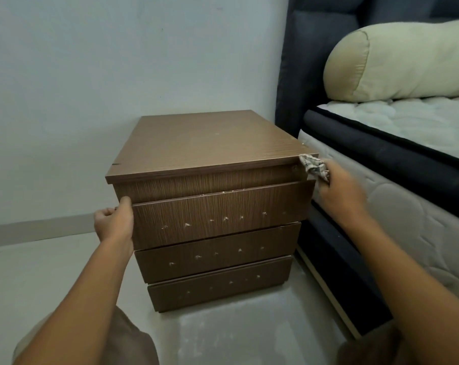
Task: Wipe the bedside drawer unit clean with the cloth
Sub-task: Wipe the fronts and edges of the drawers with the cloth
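My two hands reach out over the pale floor (236, 338). My left hand (114, 222) curls its fingers round the left edge of the top drawer (220, 219), one of three on the single brown drawer unit (210, 138); that drawer stands slightly out. My right hand (341, 191) clenches the one bunched cloth (314, 167) against the unit's near right top corner. Just right stands one bed (407, 122), with one cream bolster (397, 64) farther back

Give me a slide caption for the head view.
Right hand holds a crumpled patterned cloth at the right corner of the brown wooden drawer unit; left hand grips the top drawer.
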A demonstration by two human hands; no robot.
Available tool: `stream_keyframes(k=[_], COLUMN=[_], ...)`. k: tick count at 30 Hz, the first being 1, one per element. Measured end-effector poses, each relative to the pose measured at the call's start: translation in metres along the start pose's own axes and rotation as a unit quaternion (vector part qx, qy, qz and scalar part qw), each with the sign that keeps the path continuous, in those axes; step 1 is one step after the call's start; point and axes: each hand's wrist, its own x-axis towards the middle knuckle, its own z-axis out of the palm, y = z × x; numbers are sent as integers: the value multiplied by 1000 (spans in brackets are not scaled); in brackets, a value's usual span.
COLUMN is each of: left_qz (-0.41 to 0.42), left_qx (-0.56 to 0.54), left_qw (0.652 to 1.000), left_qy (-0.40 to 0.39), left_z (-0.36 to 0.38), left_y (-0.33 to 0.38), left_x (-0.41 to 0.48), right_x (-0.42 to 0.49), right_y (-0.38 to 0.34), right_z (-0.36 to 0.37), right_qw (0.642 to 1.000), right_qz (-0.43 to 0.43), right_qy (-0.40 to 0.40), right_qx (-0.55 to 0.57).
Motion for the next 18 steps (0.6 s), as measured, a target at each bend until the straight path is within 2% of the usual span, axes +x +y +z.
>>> stream_keyframes(k=[4, 6, 18], left_qz=[12, 22, 73], left_qx=[22, 41, 126], left_qw=[999, 998, 979], left_qy=[-22, -34, -144], left_z=[-7, -10, -43], left_y=[-2, -4, 4], left_x=[-1, -1, 6], right_x=[5, 2, -22], right_y=[-5, -10, -56], right_z=[15, 23, 66], right_qw=[992, 984, 978], right_qz=[-2, -29, -169], right_qy=[-114, -141, -99], right_qx=[-63, -106, -72])
